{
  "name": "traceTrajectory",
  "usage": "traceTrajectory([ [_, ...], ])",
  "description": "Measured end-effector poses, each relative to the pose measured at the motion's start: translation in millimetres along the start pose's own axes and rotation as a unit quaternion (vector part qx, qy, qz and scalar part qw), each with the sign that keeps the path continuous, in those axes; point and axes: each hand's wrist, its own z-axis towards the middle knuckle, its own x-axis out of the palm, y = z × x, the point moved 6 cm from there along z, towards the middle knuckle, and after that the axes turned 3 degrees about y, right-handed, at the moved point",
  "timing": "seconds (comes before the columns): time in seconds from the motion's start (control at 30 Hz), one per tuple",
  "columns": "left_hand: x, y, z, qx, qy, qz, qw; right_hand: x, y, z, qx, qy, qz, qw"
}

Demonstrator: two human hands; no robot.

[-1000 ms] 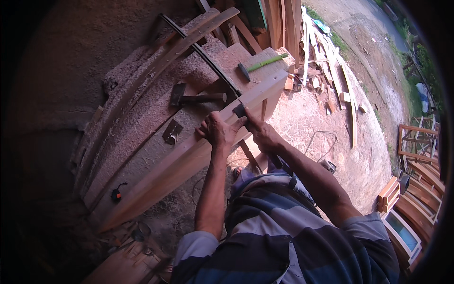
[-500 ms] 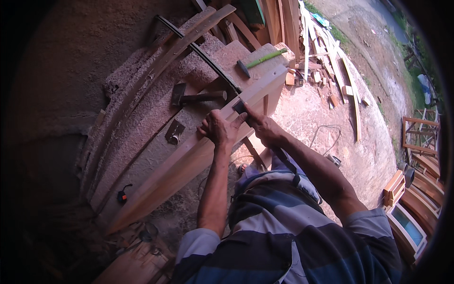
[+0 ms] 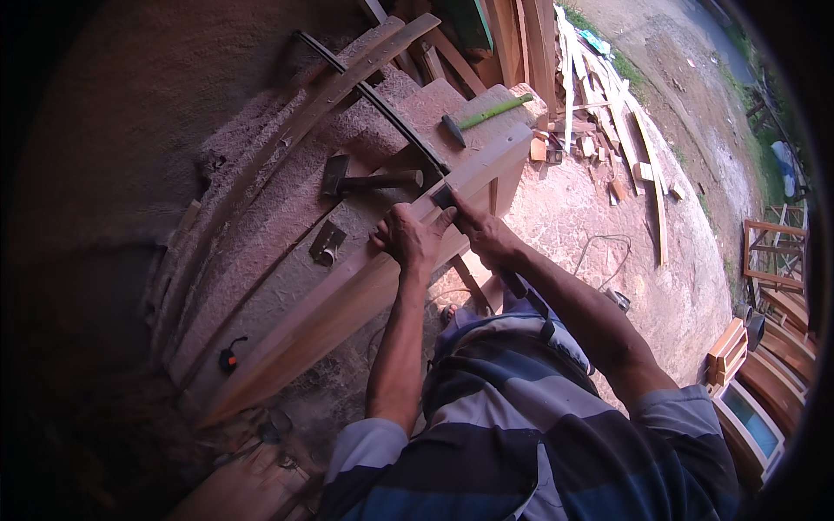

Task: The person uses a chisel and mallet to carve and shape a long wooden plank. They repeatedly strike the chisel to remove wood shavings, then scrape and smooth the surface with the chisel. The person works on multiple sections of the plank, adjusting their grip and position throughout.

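A long pale wooden board (image 3: 295, 326) lies on edge diagonally along the workbench. My left hand (image 3: 408, 234) is curled over its upper edge, thumb reaching toward a dark flat tool (image 3: 443, 196). My right hand (image 3: 486, 234) is closed around that tool, index finger along it, just right of my left hand; the tool's lower part is partly hidden by my fingers. A long black metal bar (image 3: 382, 106) meets the board near the tool. On the bench behind sit a dark hammer (image 3: 373, 181), a green-handled hammer (image 3: 486, 113) and a small metal object (image 3: 326, 243).
A tape measure (image 3: 229, 352) lies at the bench's near left. Long curved boards (image 3: 304, 108) rest at the back. Offcuts (image 3: 608, 148) pile on the right floor by a looped cable (image 3: 608, 239). Wooden frames (image 3: 769, 252) stand far right, a rough wall (image 3: 104, 122) left.
The whole view has shifted very slightly. Both my hands keep nearly the same hold and place on the board and tool.
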Motion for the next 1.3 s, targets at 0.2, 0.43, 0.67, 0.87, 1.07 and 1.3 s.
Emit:
traceTrajectory([
  [0.2,1,-1,3,-0.008,0.008,0.001,1.0,4,1,-3,0.031,0.044,-0.013,0.998],
  [0.43,0,0,1,-0.012,0.022,-0.002,1.0,3,13,-7,-0.008,0.01,-0.069,0.998],
  [0.67,2,6,0,0.004,0.037,-0.035,0.999,18,-17,-8,0.022,0.022,0.006,0.999],
  [0.87,-4,13,-1,0.049,0.034,-0.077,0.995,19,-7,-12,-0.072,0.023,-0.003,0.997],
  [1.07,-4,10,0,0.04,0.05,-0.028,0.998,6,4,-18,0.104,0.129,-0.013,0.986],
  [1.3,-2,11,0,0.004,0.037,-0.038,0.999,11,5,-7,0.059,0.077,-0.03,0.995],
])
